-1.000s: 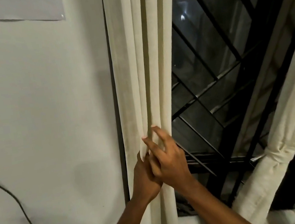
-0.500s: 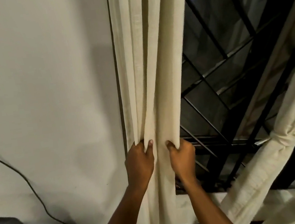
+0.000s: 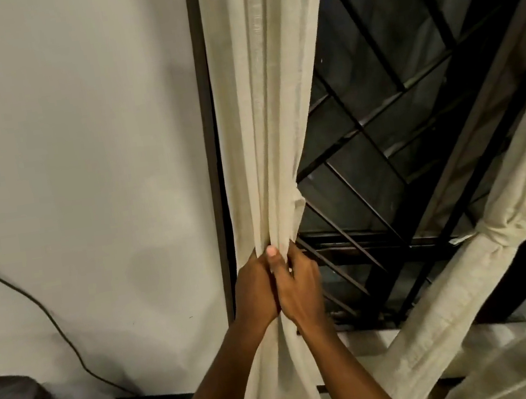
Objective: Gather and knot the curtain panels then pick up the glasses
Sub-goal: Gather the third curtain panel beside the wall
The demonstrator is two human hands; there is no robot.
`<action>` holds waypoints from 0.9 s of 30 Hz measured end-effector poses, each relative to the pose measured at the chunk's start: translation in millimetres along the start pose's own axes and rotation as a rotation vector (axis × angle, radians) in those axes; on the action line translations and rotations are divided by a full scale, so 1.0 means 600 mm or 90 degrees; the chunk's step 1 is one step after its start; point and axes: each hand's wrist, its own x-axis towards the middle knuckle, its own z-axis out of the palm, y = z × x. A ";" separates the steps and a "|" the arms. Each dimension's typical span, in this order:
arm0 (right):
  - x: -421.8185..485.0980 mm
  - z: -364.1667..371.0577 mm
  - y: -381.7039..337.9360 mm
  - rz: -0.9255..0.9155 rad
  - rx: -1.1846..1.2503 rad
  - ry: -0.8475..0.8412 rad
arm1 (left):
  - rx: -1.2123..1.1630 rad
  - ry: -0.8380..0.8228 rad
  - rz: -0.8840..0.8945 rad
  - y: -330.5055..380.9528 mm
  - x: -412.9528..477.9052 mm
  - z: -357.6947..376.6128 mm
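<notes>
While I watched, left grip [image 3: 255, 288] and right grip [image 3: 301, 287], touching, clamped the cream fabric curtain panel [image 3: 274, 96] hanging vertically above.

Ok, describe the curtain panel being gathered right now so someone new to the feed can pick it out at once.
Find the dark barred window; the left curtain panel hangs at its left edge, beside the white wall. The left hand and right hand grip it in one bunch; unlike the right panel, cinched by a knot and slanting, it hangs straight, unknotted.
</notes>
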 end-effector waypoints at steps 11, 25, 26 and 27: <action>0.023 -0.042 0.031 0.066 -0.090 0.157 | 0.037 0.087 0.039 -0.027 -0.021 -0.028; -0.016 -0.030 0.016 0.043 -0.010 0.011 | -0.091 0.095 0.006 -0.037 -0.072 -0.007; -0.023 -0.027 0.014 0.041 0.018 -0.024 | -0.119 0.074 0.006 -0.036 -0.076 -0.008; -0.032 -0.025 0.012 0.039 0.045 -0.056 | -0.136 0.053 0.009 -0.036 -0.079 -0.009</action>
